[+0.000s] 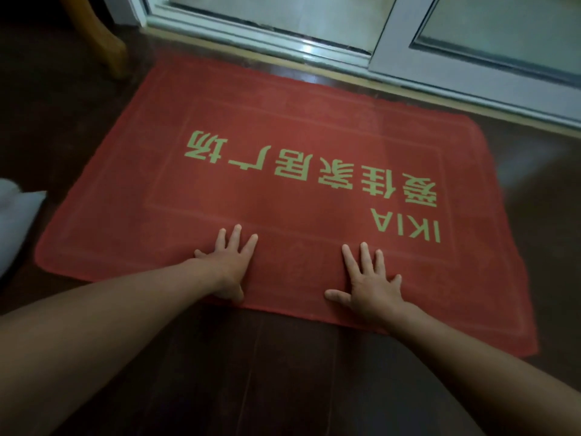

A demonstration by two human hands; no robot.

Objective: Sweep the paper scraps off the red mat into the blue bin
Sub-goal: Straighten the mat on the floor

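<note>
Paper scraps and blue bin are nowhere in view, so with the left hand (231,262) and right hand (372,284) both spread flat, gripping nothing, on the red mat (314,127), the person should probably find them first.

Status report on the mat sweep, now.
Left hand and right hand flat on red mat, fingers spread, empty. No paper scraps visible. No blue bin in view. White object at mat's left edge, unidentified.
</note>
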